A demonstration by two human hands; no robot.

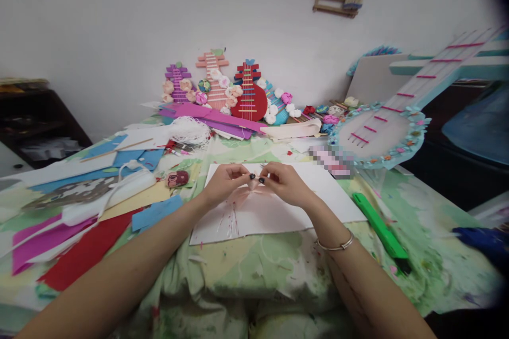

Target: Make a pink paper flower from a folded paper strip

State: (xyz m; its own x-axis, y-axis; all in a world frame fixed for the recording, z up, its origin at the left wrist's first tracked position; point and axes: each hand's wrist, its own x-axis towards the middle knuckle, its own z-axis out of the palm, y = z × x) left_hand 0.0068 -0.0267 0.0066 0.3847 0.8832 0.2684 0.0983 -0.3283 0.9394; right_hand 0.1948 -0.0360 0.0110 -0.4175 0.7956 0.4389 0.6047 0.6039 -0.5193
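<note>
My left hand (227,181) and my right hand (287,184) meet over a white sheet of paper (274,217) at the middle of the table. Both are closed, thumb and fingertips pinching a small pale pink piece (253,184) that looks like thin paper. Its exact shape is partly hidden by the fingers. Thin pinkish streaks mark the sheet's lower left part. A bangle circles my right wrist.
A green box cutter (377,228) lies at the right. Paper and felt sheets, including a red one (93,249), cover the left. White string (191,132) is heaped farther back. Decorated model lutes, one red (249,99), lean along the wall; a large pale-blue one (382,132) stands right.
</note>
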